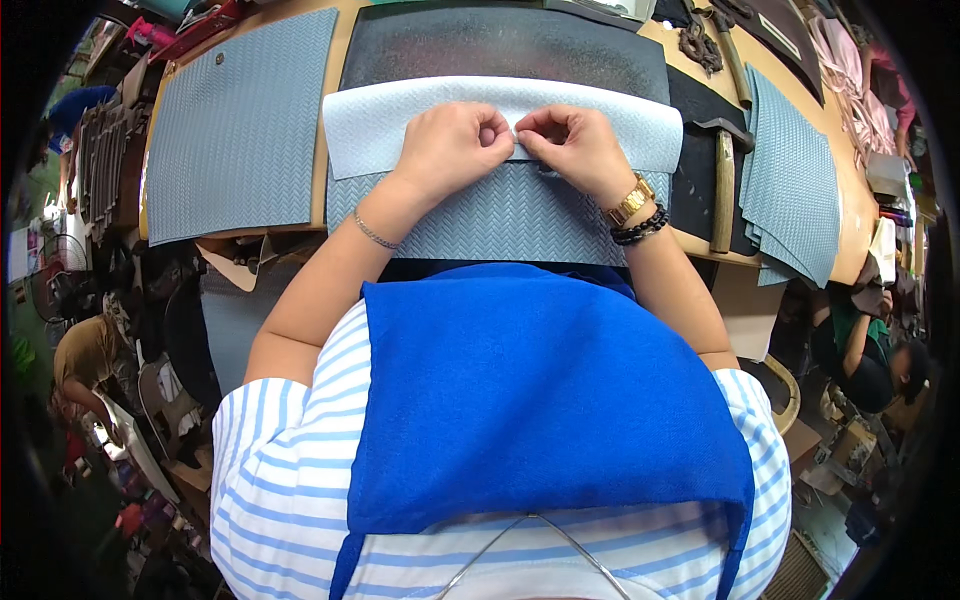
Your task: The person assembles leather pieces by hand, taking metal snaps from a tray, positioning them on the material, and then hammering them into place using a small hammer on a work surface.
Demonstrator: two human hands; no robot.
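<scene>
A blue-grey sheet [470, 215] with an embossed herringbone pattern lies in front of me. Its far part is folded toward me as a pale flap [370, 125] showing the lighter back. My left hand [455, 145] is closed over the middle of this flap, thumb and fingers pinched together. My right hand [575, 150] meets it there, also pinched, the fingertips of both nearly touching. Whatever lies between the fingertips is too small to make out. A small dark spot shows under the right hand near the flap's edge.
A similar sheet [240, 130] with a round metal snap lies at left. Beyond the flap is a dark slab [500, 45]. On the right are a hammer [724, 180] on a black mat, another tool handle [733, 65] and stacked blue-grey pieces [795, 190]. People work at both sides.
</scene>
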